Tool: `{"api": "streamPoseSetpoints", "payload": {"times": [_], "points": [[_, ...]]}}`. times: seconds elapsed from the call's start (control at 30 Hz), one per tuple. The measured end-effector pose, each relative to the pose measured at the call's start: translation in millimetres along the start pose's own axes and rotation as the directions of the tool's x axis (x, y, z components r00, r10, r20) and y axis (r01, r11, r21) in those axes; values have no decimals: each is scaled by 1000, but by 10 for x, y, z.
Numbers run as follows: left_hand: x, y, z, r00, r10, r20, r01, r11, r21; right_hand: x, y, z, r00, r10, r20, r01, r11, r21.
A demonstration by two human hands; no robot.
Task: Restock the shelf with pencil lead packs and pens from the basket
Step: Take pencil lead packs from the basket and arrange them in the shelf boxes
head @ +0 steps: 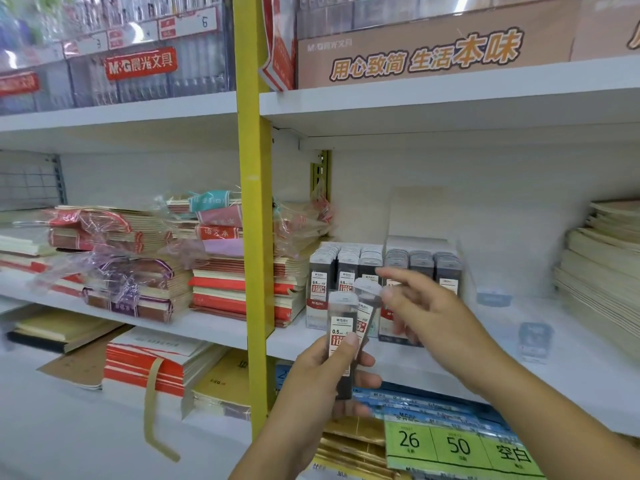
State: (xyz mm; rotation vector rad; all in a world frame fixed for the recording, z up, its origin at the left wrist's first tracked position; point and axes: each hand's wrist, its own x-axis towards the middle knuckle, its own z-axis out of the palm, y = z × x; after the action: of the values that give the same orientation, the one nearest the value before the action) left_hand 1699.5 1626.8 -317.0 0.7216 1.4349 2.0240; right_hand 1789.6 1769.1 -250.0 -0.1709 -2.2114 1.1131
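Head view: left hand (323, 370) grips two lead packs (343, 336) (right hand's (420, 308) fingers spread, blurred).

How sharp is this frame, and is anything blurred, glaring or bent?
Head view: the right hand is smeared by motion blur, and the upper-left pen racks are blurred too; the lead pack in the left hand reads fairly clearly. Lighting is even and bright, with faint glare on the plastic wrap. Wide-angle distortion bows the shelf edges.

Upright dark pencil lead packs (341, 344) in hand, before rowed boxed packs (384, 271) on shelf (485, 355)
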Motion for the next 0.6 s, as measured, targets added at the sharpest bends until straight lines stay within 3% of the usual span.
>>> {"api": "streamPoseSetpoints", "payload": {"times": [0.07,0.3,0.6], "points": [[-40,-21,44,999,-14,49,13,1000,22,-70,-10,28,999,20,48,-24,996,91],[-74,-62,36,997,-25,72,24,1000,14,-123,61,-147,993,109,-37,-95,957,275],[-26,-85,37,998,0,60,-4,998,67,-127,97,-208,992,123,13,-121,942,313]]}}
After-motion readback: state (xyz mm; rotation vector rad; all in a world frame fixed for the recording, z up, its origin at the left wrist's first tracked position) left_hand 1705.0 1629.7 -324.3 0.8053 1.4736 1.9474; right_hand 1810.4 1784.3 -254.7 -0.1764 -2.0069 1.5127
